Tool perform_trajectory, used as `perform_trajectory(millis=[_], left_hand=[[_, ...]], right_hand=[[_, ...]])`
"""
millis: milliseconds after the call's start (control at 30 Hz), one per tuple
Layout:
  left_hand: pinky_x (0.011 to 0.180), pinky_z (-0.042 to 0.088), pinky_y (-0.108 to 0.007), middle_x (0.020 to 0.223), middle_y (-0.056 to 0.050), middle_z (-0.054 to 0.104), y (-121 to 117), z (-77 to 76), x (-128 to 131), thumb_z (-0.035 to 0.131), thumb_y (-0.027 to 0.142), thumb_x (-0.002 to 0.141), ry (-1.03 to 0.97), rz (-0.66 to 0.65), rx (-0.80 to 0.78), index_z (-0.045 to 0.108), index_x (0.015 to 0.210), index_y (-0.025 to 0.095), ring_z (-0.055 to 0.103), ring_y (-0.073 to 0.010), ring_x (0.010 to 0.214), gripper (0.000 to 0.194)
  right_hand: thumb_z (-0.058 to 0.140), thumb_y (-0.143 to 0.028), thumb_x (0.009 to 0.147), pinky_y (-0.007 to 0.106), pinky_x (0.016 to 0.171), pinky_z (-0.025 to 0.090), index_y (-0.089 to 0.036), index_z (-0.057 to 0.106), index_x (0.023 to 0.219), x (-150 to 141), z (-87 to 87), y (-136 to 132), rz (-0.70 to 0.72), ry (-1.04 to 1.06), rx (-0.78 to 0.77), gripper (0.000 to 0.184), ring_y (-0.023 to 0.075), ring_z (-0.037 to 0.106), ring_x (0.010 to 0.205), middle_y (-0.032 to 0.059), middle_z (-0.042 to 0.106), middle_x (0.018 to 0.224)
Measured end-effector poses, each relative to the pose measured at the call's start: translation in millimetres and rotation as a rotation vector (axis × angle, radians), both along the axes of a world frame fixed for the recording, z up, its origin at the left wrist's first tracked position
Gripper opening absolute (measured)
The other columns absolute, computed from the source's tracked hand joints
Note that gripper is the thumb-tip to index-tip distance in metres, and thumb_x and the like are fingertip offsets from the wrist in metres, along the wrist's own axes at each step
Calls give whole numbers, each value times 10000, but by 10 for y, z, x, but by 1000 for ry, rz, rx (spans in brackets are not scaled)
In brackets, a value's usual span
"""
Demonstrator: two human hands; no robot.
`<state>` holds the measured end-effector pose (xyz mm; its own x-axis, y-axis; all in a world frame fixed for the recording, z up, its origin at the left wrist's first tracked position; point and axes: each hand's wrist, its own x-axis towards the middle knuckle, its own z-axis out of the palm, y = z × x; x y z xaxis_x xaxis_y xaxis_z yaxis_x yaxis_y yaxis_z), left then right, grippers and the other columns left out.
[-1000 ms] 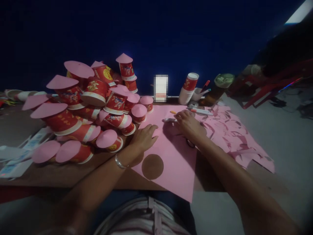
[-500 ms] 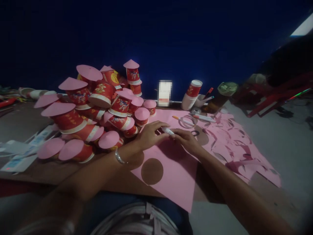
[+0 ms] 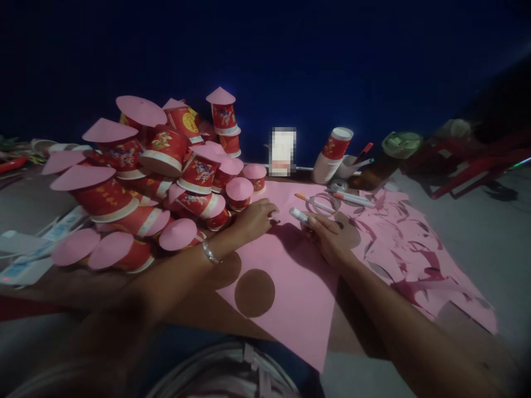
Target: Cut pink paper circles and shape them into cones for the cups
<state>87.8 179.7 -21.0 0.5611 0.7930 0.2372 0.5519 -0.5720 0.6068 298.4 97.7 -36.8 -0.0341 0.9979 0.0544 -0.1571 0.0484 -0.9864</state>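
In my right hand point(image 3: 329, 235) is a small white tube, by its look a glue stick point(image 3: 299, 215), its front end pointing left towards my other hand. My left hand point(image 3: 260, 218), with a silver bracelet at the wrist, hovers just left of it, fingers curled together. A small pale bit shows at those fingertips, too blurred to name. Both hands are over a pink paper sheet point(image 3: 290, 309) with round holes cut in it. Left of them rises a pile of red paper cups wearing pink paper cones point(image 3: 178, 234).
Pink paper scraps point(image 3: 415, 249) cover the right side of the table. Behind lie a tape roll point(image 3: 340, 186), pens point(image 3: 352, 199) and a clear ring point(image 3: 322, 204). A stack of cups point(image 3: 332, 156) stands at the back. A power strip point(image 3: 41, 251) is far left.
My hands have come apart: both were at the glue stick, and now only the right holds it. The left has drawn back leftwards. The view has shifted slightly.
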Motion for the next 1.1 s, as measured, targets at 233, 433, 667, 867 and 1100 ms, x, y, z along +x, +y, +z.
perform_trajectory(millis=[233, 433, 667, 867, 1100], left_hand=[[694, 461, -323, 798, -63, 632, 81, 52, 138, 674, 77, 689, 98, -4, 16, 712, 865, 145, 563, -191, 750, 192], [656, 513, -264, 891, -41, 687, -377, 223, 184, 779, 265, 730, -492, 12, -293, 675, 1082, 170, 607, -133, 716, 380], [555, 457, -215, 701, 10, 646, -538, 118, 197, 817, 298, 710, -743, 52, -354, 644, 772, 159, 564, -94, 602, 230], [559, 447, -206, 688, 19, 637, -569, 74, 179, 839, 283, 689, -724, 60, -295, 652, 753, 160, 544, -82, 601, 233], [541, 447, -218, 681, 20, 629, -578, 110, 113, 834, 338, 694, -744, 60, -366, 640, 759, 159, 531, -81, 571, 272]], right_hand=[[736, -346, 818, 210, 463, 347, -225, 679, 1027, 36, 42, 11, 47, 215, -36, 248, 99, 439, 570, -27, 533, 745], [798, -316, 778, 208, 519, 470, -216, 679, 895, -12, 8, -13, 68, 218, -18, 194, 96, 551, 552, -24, 649, 713], [755, -436, 811, 195, 408, 439, -173, 713, 766, -97, 34, -70, 30, 178, -100, 270, 78, 527, 398, -21, 640, 579], [561, -619, 902, 217, 441, 462, -160, 681, 641, -106, 29, -109, 102, 87, -136, 542, 113, 544, 426, 10, 588, 474], [782, -446, 787, 207, 447, 470, -176, 699, 741, -109, 41, -96, 127, 186, -164, 287, 88, 526, 417, -25, 634, 556]])
